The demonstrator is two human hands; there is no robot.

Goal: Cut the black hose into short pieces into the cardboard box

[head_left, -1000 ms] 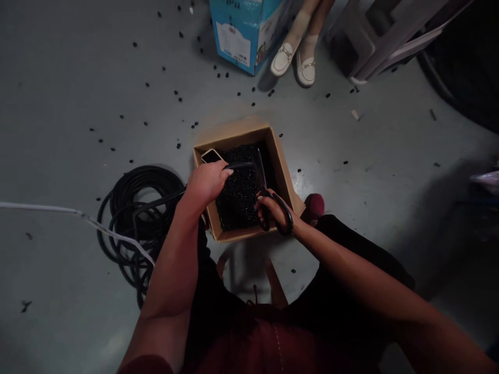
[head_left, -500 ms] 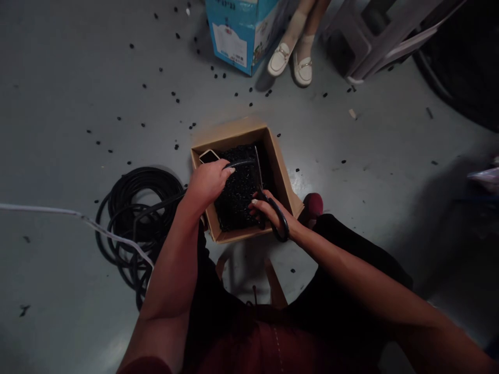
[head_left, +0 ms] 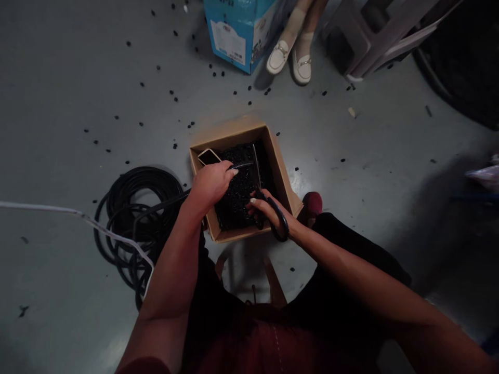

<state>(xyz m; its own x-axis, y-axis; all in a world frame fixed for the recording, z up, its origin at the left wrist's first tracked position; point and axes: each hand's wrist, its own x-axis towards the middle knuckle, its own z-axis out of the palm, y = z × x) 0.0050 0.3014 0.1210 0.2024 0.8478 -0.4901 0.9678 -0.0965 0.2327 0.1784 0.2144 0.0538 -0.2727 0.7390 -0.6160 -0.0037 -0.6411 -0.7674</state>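
Note:
My left hand (head_left: 213,182) is closed around a black corrugated tube (head_left: 244,164), whose free end sticks out to the right over a cardboard box (head_left: 283,174). My right hand (head_left: 268,210) grips black-handled scissors (head_left: 281,223), the blades pointing away from me at the tube's end. Whether the blades touch the tube I cannot tell. Short black cut pieces (head_left: 237,202) fill the box below both hands. A phone-like dark rectangle with a pale rim (head_left: 209,157) leans in the box's far left corner.
Coiled black tube (head_left: 136,208) lies on the floor at left, running up to my left hand. A white cable (head_left: 113,235) crosses there. Beyond the box are a blue carton (head_left: 230,39), another person's white shoes (head_left: 278,58) and a grey plastic stool (head_left: 356,41). Black bits dot the floor.
My left hand and the tube have shifted slightly right. The scissors stay close to the tube's end, and the whole view has moved a little.

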